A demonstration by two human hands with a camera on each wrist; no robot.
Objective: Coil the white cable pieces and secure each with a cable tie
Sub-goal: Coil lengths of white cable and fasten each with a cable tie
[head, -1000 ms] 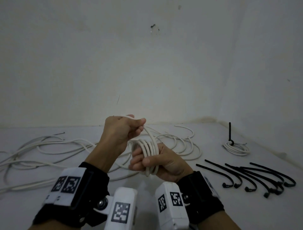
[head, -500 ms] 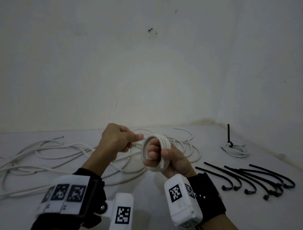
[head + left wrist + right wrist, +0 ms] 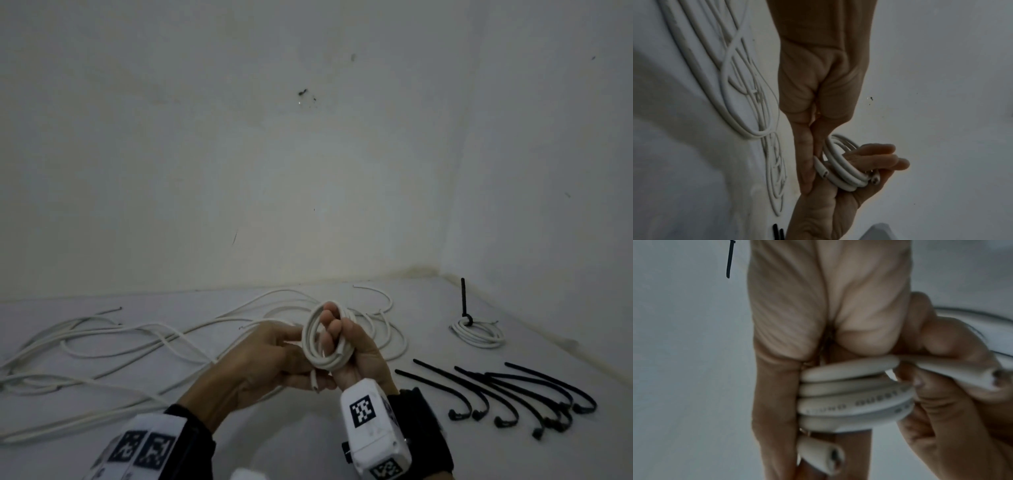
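Observation:
A small white cable coil (image 3: 320,346) is looped around the fingers of my right hand (image 3: 358,354), held up in front of me above the floor. My left hand (image 3: 270,356) meets it from the left. Its thumb and fingers pinch the coil's lower edge and one short cut end (image 3: 313,381). In the right wrist view several turns of the coil (image 3: 849,395) lie stacked against my right fingers (image 3: 774,394). There the left fingertips (image 3: 937,404) grip the end piece (image 3: 970,374), and a second cut end (image 3: 822,456) pokes out below.
Loose white cables (image 3: 102,342) sprawl over the white floor on the left and behind my hands. A finished coil with an upright black tie (image 3: 476,329) lies near the right wall corner. Several black cable ties (image 3: 513,394) lie in a row at the right.
My left hand came down from above the coil to its lower left edge and now pinches the free end. The last turn has been wound on. The right hand turned the coil upright.

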